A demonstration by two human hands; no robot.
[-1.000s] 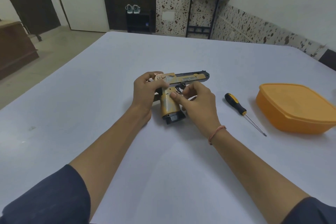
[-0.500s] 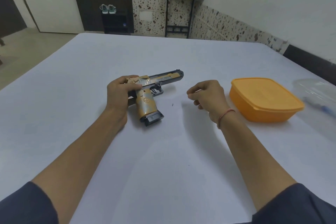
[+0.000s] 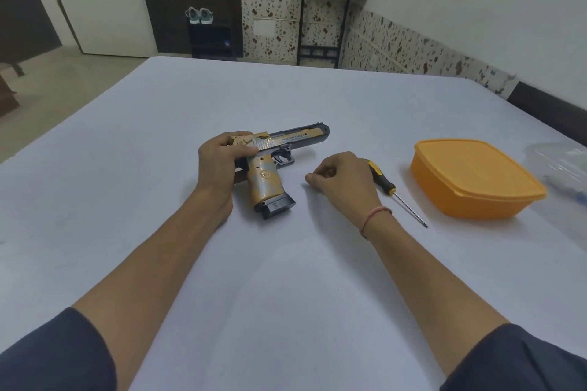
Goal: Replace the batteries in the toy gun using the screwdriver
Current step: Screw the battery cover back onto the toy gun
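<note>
The toy gun (image 3: pixel 270 174), tan and black, lies on its side on the white table (image 3: pixel 286 263), barrel pointing right and grip toward me. My left hand (image 3: pixel 219 165) grips its rear end. To the right of the grip my right hand (image 3: pixel 343 177) rests on the table with fingers curled, and I cannot see anything held in it. Just beyond that hand lies the screwdriver (image 3: pixel 386 182), black and yellow handle partly hidden by the hand, metal shaft pointing toward me and to the right.
An orange lidded container (image 3: pixel 476 177) sits right of the screwdriver. A clear plastic item (image 3: pixel 562 168) lies at the table's right edge. Beyond the table stand a dark shelf (image 3: pixel 212 38) with shoes and a black stand (image 3: pixel 324 22).
My right hand left the gun's grip and moved right, beside the screwdriver. My left hand stays on the gun's rear. The camera view shifted.
</note>
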